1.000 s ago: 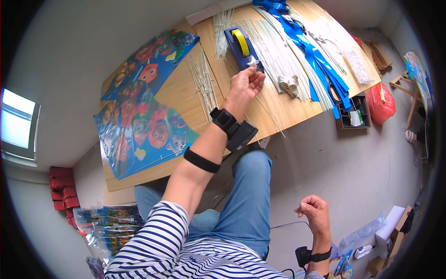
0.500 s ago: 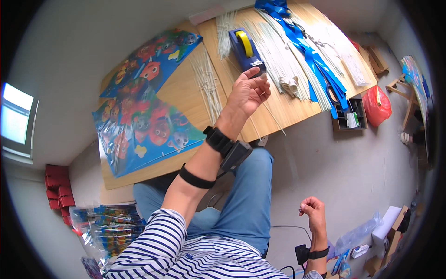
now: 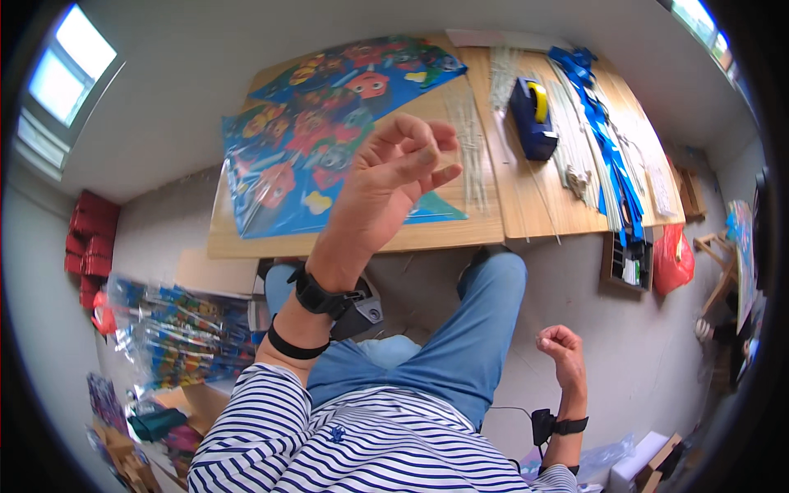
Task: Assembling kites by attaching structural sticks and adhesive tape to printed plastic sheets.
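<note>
My left hand (image 3: pixel 390 177) is raised over the near edge of the wooden table, thumb and forefinger pinched, other fingers loosely curled. What sits in the pinch is too small to make out. Below and beyond it lie blue sheets (image 3: pixel 279 189) printed with cartoon figures, partly under clear film. A dark blue tape dispenser (image 3: pixel 532 123) with a yellow hub stands right of this hand, apart from it. My right hand (image 3: pixel 563 349) hangs low at the right over the floor, fingers curled closed; whatever they hold is hidden.
Thin white rods (image 3: pixel 468 148) and long blue strips (image 3: pixel 608 135) lie across the table (image 3: pixel 522 205). Off its right end are a box (image 3: pixel 629 263) and a red plastic bag (image 3: pixel 674 263). Film-wrapped colourful packs (image 3: pixel 185 329) are heaped at the left, near red boxes (image 3: pixel 89 238).
My left hand has moved left, away from the tape dispenser, and now hovers before the printed sheets. The view has swung left. My right hand stays low and closed.
</note>
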### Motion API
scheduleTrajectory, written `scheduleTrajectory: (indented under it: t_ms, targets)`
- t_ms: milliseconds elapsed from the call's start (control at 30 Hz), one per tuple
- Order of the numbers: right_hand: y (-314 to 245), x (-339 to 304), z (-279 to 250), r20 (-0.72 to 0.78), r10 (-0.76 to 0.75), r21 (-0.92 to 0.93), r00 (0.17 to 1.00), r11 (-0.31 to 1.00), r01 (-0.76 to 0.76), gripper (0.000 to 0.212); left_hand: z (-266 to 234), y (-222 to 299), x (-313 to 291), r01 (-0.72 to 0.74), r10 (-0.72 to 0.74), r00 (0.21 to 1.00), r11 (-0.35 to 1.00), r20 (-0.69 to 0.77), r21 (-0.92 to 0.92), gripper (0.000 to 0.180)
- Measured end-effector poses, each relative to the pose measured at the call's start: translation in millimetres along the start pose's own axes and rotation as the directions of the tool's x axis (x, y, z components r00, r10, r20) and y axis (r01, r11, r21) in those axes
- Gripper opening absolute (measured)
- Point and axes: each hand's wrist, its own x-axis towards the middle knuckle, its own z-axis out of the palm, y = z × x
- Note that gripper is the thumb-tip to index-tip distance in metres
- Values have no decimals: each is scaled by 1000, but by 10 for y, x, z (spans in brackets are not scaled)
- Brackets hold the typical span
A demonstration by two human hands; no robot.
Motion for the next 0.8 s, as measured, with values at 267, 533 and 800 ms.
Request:
scheduleTrajectory:
  t_ms: [267, 533, 800]
  targets:
    - [-606, 199, 548, 168, -100, -132, 981, 984, 123, 8, -822, 948, -1026, -217, 252, 943, 961, -217, 174, 19]
    - [-914, 405, 1154, 270, -122, -221, 955, 958, 185, 12, -1335, 1345, -1778, -283, 408, 855, 885, -320, 371, 8]
    - [-1177, 523, 1756, 347, -212, -170, 913, 944, 284, 23, -1851, 1395, -2113, -191, 524, 672, 805, -523, 562, 3]
